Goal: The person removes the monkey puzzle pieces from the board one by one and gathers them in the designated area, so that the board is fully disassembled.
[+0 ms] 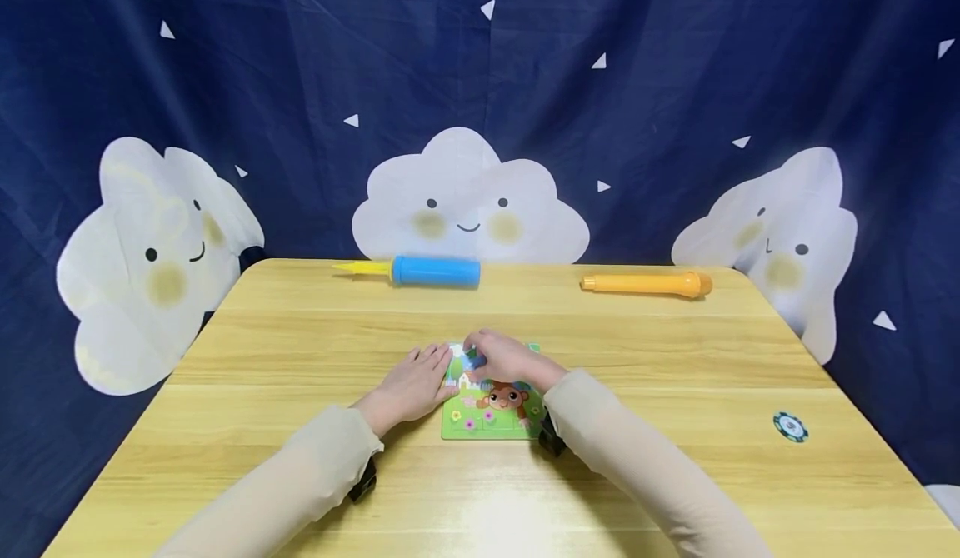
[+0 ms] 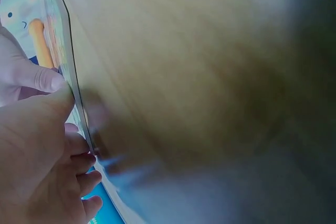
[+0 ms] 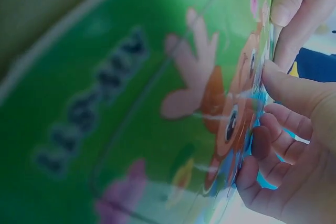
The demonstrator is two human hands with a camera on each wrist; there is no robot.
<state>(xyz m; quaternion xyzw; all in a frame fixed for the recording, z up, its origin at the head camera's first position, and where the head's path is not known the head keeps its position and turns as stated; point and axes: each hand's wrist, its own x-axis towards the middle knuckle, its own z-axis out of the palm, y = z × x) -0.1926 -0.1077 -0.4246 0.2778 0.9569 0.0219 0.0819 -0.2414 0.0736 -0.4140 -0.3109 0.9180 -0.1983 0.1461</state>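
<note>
Inside the table's (image 1: 675, 350) edges, my straight-fingered left hand (image 1: 412, 385) touches the puzzle (image 1: 487, 425) under my bent right hand (image 1: 510, 358) (grip unclear)

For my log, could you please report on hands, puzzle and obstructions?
Left hand along left edge of monkey jigsaw puzzle. Right hand over its upper part, grip unclear. Poker chip off right, not in the way.

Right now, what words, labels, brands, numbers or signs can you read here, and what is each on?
None can be read with confidence.
Puzzle: dark lettering on its green border in the right wrist view, too blurred to read.
Round chip: a small mark at its centre, too small to read.
Blue pump and orange microphone-like toy: no lettering visible.
</note>
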